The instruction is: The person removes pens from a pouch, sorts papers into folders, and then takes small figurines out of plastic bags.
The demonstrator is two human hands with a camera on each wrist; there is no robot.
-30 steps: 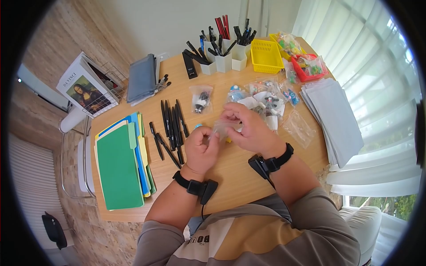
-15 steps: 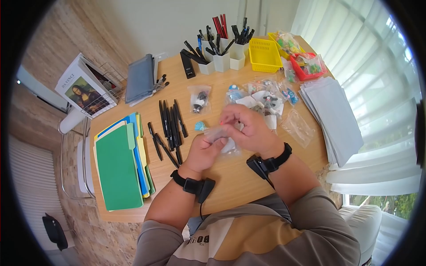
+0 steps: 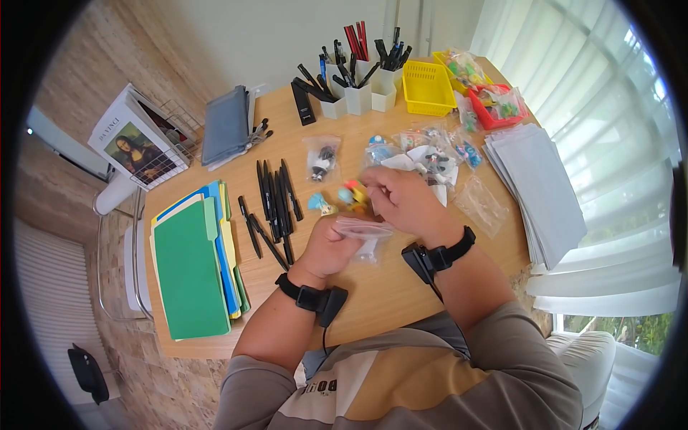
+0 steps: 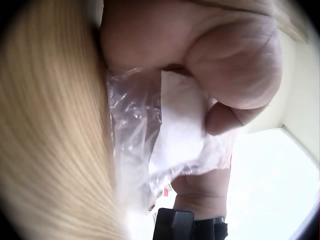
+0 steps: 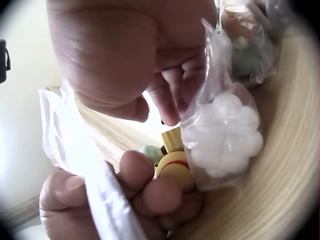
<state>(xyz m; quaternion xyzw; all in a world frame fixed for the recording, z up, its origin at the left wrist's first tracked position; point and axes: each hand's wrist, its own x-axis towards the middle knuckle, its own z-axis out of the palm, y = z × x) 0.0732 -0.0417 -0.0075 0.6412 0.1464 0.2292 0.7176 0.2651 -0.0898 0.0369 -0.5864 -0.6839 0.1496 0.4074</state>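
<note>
In the head view my left hand [image 3: 330, 247] pinches a clear zip bag [image 3: 364, 228] near its opening. White paper [image 4: 181, 117] shows inside it in the left wrist view. My right hand [image 3: 405, 202] hovers just beyond the bag, thumb and fingers apart in the right wrist view. By its fingertips is a small yellow and red figurine [image 3: 354, 194], blurred. In the right wrist view its yellow round part [image 5: 176, 169] with a red band is partly hidden behind the left fingers. A small teal-topped figurine [image 3: 322, 203] rests on the table left of it.
Several black pens [image 3: 279, 197] and green folders [image 3: 190, 269] lie to the left. A bagged black-and-white figurine [image 3: 323, 159] sits ahead, more bagged toys [image 3: 433, 161] to its right. An empty plastic bag [image 3: 481, 208] and stacked grey envelopes [image 3: 537, 190] lie right; yellow basket [image 3: 428, 89] behind.
The yellow and red figurine has come into view out by the right fingertips, beyond the bag. The right fingers have come off the bag, while the left hand keeps hold of it.
</note>
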